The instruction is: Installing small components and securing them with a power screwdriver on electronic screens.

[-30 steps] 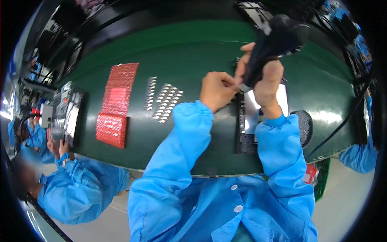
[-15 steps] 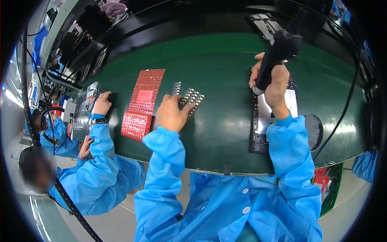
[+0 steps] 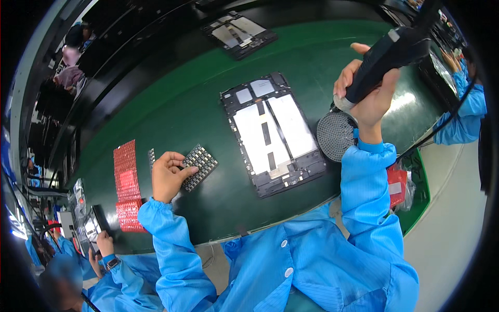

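My right hand (image 3: 373,101) is wrapped round a black electric screwdriver (image 3: 387,60), its lower end over the rim of a round grey dish (image 3: 337,136) with a dotted surface. The screwdriver's tip is hard to make out there. My left hand (image 3: 168,176) pinches the edge of a sheet of small black and silvery parts (image 3: 201,165) on the green table. Between the hands lies an opened tablet-like device (image 3: 280,136), with a black frame and white battery-like panels. A narrow strip of similar small parts (image 3: 152,157) shows just behind my left hand.
Red bubble wrap (image 3: 128,184) lies left of my left hand. A second opened device (image 3: 240,35) sits at the table's far side. Co-workers' hands (image 3: 104,242) are at the left, others at the far right. A green crate (image 3: 417,200) with red packaging stands below the right edge.
My right hand has carried the screwdriver from above the device to the dish at its right. The view has turned rightward. My left hand stays at the parts sheet.
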Action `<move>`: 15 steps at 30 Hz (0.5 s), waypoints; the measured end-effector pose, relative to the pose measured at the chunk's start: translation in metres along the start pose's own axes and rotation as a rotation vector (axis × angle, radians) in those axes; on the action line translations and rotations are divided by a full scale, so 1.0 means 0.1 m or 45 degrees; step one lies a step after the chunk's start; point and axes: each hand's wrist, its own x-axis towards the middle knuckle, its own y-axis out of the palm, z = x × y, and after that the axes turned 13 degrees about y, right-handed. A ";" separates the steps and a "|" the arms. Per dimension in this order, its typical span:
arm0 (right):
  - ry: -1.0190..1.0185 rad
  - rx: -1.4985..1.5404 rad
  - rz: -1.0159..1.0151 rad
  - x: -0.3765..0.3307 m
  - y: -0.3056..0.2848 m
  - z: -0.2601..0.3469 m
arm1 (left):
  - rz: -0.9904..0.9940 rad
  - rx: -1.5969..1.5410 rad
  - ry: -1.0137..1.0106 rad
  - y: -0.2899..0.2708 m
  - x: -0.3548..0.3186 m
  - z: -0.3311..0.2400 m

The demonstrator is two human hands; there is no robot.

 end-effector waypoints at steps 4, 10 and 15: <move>0.078 -0.029 -0.109 -0.09 -0.22 -0.21 | -0.023 -0.176 -0.117 0.05 0.04 -0.08; 0.105 -0.101 -0.150 -0.07 -0.21 -0.32 | -0.224 0.473 0.094 0.33 -0.06 -0.22; 0.114 -0.106 -0.159 -0.05 -0.16 -0.37 | -0.445 0.656 0.642 0.69 -0.10 -0.27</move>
